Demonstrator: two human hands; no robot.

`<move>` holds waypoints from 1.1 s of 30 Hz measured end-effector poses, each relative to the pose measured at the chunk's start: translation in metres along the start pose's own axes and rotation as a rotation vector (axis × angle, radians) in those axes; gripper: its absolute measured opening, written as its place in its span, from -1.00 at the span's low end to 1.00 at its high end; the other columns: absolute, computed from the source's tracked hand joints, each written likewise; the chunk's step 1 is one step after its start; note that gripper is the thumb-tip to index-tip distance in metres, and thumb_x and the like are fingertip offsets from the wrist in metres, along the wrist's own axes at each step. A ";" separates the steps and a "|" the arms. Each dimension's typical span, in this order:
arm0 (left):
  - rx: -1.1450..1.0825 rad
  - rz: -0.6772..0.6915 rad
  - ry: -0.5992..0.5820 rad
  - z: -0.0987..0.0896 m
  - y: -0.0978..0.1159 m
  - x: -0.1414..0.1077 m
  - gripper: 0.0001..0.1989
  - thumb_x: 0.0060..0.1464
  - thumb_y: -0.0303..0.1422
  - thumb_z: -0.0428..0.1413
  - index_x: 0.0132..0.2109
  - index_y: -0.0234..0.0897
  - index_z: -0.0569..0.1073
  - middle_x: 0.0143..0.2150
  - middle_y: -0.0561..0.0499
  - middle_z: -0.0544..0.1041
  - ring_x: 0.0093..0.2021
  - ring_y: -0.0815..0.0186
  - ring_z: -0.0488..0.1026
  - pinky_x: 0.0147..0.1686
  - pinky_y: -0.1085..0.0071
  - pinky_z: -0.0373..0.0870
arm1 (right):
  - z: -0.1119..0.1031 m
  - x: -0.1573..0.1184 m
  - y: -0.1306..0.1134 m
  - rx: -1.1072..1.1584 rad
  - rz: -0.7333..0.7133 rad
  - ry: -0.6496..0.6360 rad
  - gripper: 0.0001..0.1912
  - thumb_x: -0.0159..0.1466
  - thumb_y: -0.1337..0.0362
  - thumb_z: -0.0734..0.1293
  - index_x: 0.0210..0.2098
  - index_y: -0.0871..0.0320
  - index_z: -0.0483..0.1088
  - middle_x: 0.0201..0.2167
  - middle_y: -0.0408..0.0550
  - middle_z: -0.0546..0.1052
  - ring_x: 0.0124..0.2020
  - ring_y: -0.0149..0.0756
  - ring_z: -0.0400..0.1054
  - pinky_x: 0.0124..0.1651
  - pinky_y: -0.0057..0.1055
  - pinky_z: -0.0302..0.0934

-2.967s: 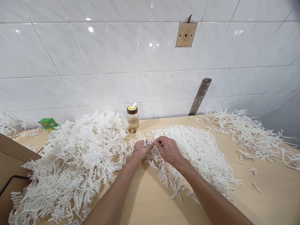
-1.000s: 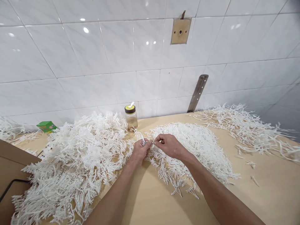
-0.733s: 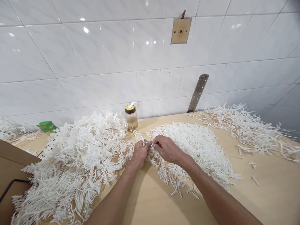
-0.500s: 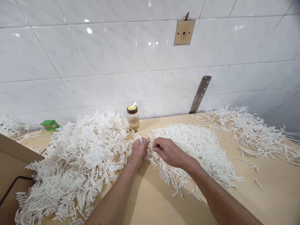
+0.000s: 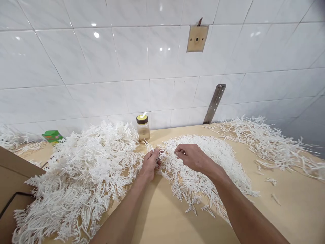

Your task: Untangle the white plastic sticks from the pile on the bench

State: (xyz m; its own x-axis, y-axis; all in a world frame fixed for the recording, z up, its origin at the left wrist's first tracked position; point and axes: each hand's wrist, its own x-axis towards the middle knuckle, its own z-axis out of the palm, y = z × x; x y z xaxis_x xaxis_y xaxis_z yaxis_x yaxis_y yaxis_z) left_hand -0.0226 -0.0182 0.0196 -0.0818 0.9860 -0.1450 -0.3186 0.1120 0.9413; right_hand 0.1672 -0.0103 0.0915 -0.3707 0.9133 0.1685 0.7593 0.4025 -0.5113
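My left hand (image 5: 150,163) is closed around a white branched sprig (image 5: 148,146), whose thin tips poke out past the thumb. To its left lies a big loose heap of white branched strands (image 5: 96,166). My right hand (image 5: 189,156) is held a little way to the right, fingers curled in a pinch; anything between them is hidden. Beneath and beside it spreads a flatter pile of short white pieces (image 5: 210,152). The two hands are apart.
Behind my left hand stands a jar (image 5: 143,128) with a yellow and black lid. A third strand pile (image 5: 269,142) lies at the far right. A green box (image 5: 52,136) is at left, near a brown carton (image 5: 17,183). A metal strip (image 5: 214,104) leans on the tiled wall.
My right hand has moved right, away from my left hand, fingers still curled. My left hand stays almost in place with the sprig. The view has shifted slightly.
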 end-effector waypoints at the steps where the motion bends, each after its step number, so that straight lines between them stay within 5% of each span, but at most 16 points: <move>1: 0.000 0.002 0.006 0.001 0.000 -0.001 -0.46 -0.15 0.09 0.25 -0.25 -0.32 0.54 -0.46 0.05 0.44 -0.60 0.49 0.28 -0.64 0.54 0.15 | 0.000 0.000 0.000 -0.019 0.007 0.005 -0.79 0.26 0.32 0.20 -0.42 0.12 0.45 -0.46 -0.10 0.55 -0.43 -0.30 0.38 -0.37 -0.40 0.11; 10: 0.091 0.076 -0.028 0.006 -0.001 -0.006 -0.51 -0.08 0.12 0.19 -0.34 -0.25 0.39 -0.44 0.08 0.39 -0.53 0.43 0.32 -0.56 0.50 0.31 | 0.013 0.000 -0.015 0.146 0.017 0.016 -0.76 0.30 0.15 0.23 -0.35 0.13 0.45 -0.39 -0.09 0.56 -0.40 -0.31 0.38 -0.35 -0.40 0.15; 17: 0.125 0.060 -0.027 0.007 -0.001 -0.006 -0.49 -0.03 0.15 0.13 -0.31 -0.26 0.41 -0.45 0.09 0.34 -0.55 0.43 0.31 -0.59 0.50 0.28 | 0.027 0.005 -0.011 0.221 0.032 -0.004 -0.83 0.21 0.26 0.27 -0.48 0.14 0.42 -0.53 -0.14 0.50 -0.48 -0.36 0.33 -0.41 -0.43 0.13; 25: 0.092 0.078 -0.200 0.000 -0.002 -0.003 -0.53 -0.13 -0.01 0.29 -0.54 -0.33 0.36 -0.61 0.10 0.30 -0.59 0.47 0.21 -0.56 0.49 0.14 | 0.026 0.007 -0.005 0.260 0.092 0.069 -0.82 0.22 0.26 0.21 -0.48 0.15 0.35 -0.55 -0.16 0.44 -0.60 -0.44 0.21 -0.47 -0.45 0.10; 33: 0.044 0.012 -0.315 -0.002 0.003 -0.004 -0.62 -0.21 -0.16 0.38 -0.36 -0.35 0.49 -0.52 0.06 0.44 -0.52 0.41 0.34 -0.46 0.45 0.26 | 0.022 0.007 -0.004 0.281 0.084 0.075 -0.81 0.24 0.23 0.21 -0.44 0.15 0.36 -0.54 -0.16 0.43 -0.58 -0.43 0.24 -0.46 -0.46 0.10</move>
State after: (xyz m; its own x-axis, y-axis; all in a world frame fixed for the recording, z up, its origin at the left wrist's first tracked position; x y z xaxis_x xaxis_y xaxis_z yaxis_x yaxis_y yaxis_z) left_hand -0.0249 -0.0222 0.0225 0.2130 0.9763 -0.0388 -0.2775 0.0986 0.9557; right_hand 0.1501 -0.0069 0.0759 -0.2642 0.9489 0.1724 0.6037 0.3021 -0.7377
